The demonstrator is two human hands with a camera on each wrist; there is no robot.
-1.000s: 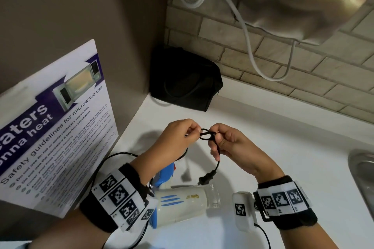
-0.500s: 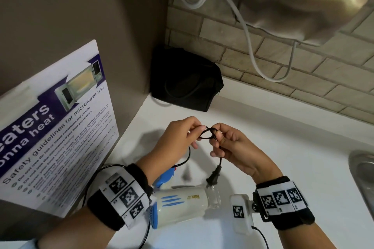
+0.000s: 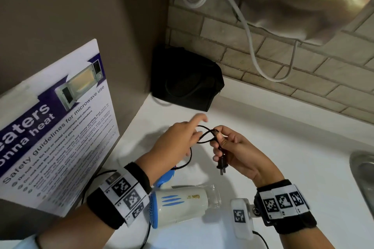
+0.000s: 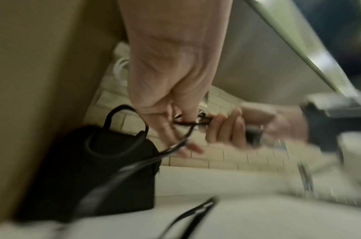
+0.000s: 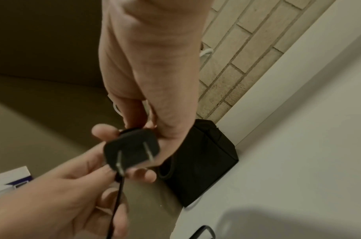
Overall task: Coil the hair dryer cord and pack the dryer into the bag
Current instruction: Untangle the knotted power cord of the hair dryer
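Note:
A white and blue hair dryer (image 3: 182, 206) lies on the white counter (image 3: 293, 139) just below my wrists. Above the counter its black cord (image 3: 205, 135) is gathered into small loops between both hands. My right hand (image 3: 232, 147) pinches the loops, and the two-pin plug (image 3: 222, 166) hangs just under its fingers; the plug (image 5: 132, 150) fills the right wrist view. My left hand (image 3: 182, 137) holds the cord (image 4: 175, 145) between thumb and fingers, index finger stretched out. The black bag (image 3: 186, 79) stands in the back corner, beyond both hands.
A microwave safety poster (image 3: 56, 127) leans on the left wall. At the right edge is a steel sink rim (image 3: 364, 178). A white cable (image 3: 249, 32) hangs down the brick wall beside a steel appliance (image 3: 303, 0) overhead.
The loops between my hands have grown wider. The plug has risen off the dryer, closer to my right fingers. My left index finger has straightened out.

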